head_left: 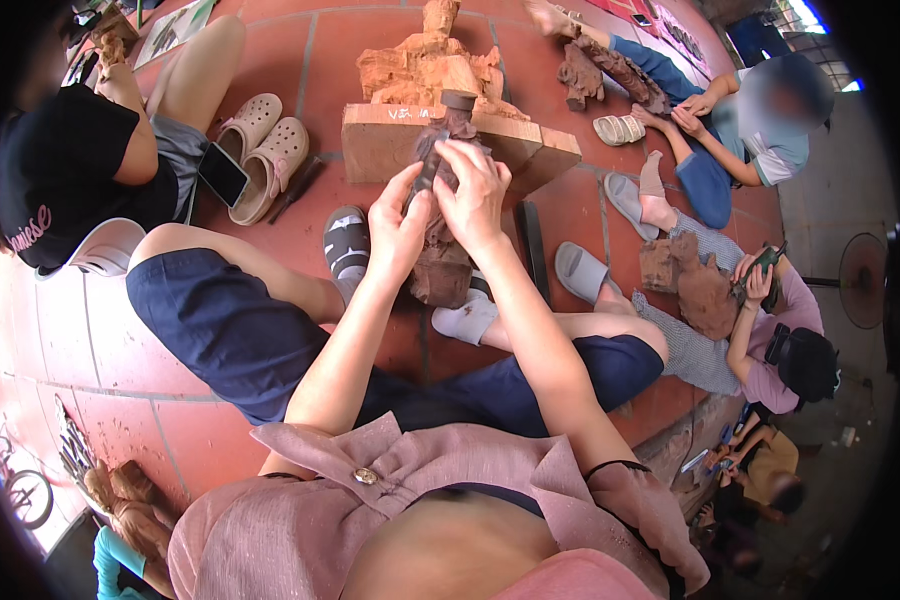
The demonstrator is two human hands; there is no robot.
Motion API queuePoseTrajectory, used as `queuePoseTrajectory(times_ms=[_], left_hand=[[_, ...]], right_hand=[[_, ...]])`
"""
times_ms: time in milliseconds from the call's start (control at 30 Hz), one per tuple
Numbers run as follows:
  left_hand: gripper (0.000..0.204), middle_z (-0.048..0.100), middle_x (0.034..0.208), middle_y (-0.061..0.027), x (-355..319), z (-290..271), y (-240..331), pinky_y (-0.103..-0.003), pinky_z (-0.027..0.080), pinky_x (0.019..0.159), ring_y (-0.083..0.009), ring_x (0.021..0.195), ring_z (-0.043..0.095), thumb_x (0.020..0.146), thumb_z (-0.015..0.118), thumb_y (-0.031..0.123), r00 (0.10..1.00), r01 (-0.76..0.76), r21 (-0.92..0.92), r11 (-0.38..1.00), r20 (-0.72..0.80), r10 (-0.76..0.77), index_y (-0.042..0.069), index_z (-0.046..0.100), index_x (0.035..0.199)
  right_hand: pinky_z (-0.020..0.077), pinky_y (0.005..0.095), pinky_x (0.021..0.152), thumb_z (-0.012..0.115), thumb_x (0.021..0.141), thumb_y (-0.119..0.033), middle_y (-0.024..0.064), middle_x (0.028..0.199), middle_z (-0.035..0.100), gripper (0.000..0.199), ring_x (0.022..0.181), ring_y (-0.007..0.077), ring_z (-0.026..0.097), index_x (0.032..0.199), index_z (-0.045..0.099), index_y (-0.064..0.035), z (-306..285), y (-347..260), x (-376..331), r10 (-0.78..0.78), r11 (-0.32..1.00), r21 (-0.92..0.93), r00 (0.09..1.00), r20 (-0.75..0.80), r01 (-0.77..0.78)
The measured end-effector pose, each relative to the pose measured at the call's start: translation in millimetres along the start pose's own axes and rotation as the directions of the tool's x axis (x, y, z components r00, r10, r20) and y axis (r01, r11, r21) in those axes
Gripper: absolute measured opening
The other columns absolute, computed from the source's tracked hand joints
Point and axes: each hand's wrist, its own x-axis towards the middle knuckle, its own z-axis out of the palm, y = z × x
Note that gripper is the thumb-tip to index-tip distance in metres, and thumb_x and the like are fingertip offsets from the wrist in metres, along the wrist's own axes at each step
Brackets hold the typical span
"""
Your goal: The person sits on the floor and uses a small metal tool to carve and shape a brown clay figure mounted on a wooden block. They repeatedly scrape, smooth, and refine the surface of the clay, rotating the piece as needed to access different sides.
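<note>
A dark brown wooden carving stands upright between my feet, with a narrow neck and flat cap at its top. Around its upper part my left hand is closed, the thumb and fingers pressing in from the left side. My right hand bends over the carving from the right with its fingers drawn together. A small dark piece shows between the two hands; its kind is too unclear to tell. Behind the carving, an orange-brown wooden carving rests on a thick wooden block.
Beige clogs and a dark slim tool lie on the red tiles at left, near a seated person. To the right, one person sits by dark carvings, and another holds a green tool against a brown carving.
</note>
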Motion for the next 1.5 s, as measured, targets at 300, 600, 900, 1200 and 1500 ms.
queuePoseTrajectory(times_ms=[300,600,900,1200,1500], left_hand=[[0.037,0.06,0.111,-0.0161,4,4,7,-0.027,0.047,0.083,-0.0156,0.098,0.056,0.085,0.051,0.003,0.997,0.081,-0.048,0.996,-0.007,-0.082,-0.008,0.049,0.121],[0.047,0.052,0.067,-0.0011,-17,6,35,-0.02,0.038,0.045,-0.0065,0.049,0.044,0.095,0.048,0.029,0.965,0.227,-0.276,0.934,0.192,-0.177,-0.001,0.042,0.13],[0.057,0.055,0.109,-0.0165,17,-19,-48,-0.034,0.046,0.084,-0.0261,0.095,0.058,0.084,0.063,0.03,0.977,-0.015,0.609,0.793,-0.16,0.141,-0.002,0.045,0.127],[0.077,0.047,0.127,-0.0226,2,-8,-73,-0.039,0.039,0.096,-0.0345,0.117,0.048,0.077,0.066,0.046,0.984,0.141,0.613,0.777,-0.001,-0.178,0.002,0.038,0.133],[0.078,0.046,0.129,-0.0209,3,-8,-70,-0.039,0.039,0.097,-0.0344,0.117,0.048,0.076,0.066,0.047,0.969,0.209,0.577,0.789,-0.014,-0.246,0.003,0.037,0.134]], right_hand=[[0.0311,0.0435,0.091,0.069,0.068,-0.009,0.0053,0.107,0.058,0.041,0.099,0.0229,0.055,0.109,0.061,-0.0125,-4,3,4,-0.046,0.997,0.069,0.999,-0.001,0.046],[0.0452,0.0333,0.069,0.06,0.069,0.005,0.0066,0.077,0.058,0.032,0.074,0.0234,0.059,0.096,0.067,-0.0108,-28,1,3,-0.087,0.967,0.243,0.996,0.029,0.077],[0.0467,0.0215,0.063,0.054,0.092,-0.023,0.0028,0.082,0.062,0.022,0.068,0.0083,0.058,0.092,0.062,-0.0025,-47,63,75,0.32,0.585,0.665,0.885,0.337,-0.465],[0.0486,0.0214,0.065,0.067,0.082,-0.017,0.0025,0.08,0.065,0.02,0.072,0.0089,0.061,0.096,0.065,-0.004,-37,86,105,0.075,0.716,0.478,0.736,0.673,-0.51],[0.0475,0.0223,0.065,0.069,0.079,-0.016,0.0013,0.078,0.066,0.02,0.07,0.007,0.058,0.093,0.068,-0.0017,-49,79,125,0.036,0.727,0.448,0.681,0.731,-0.52]])
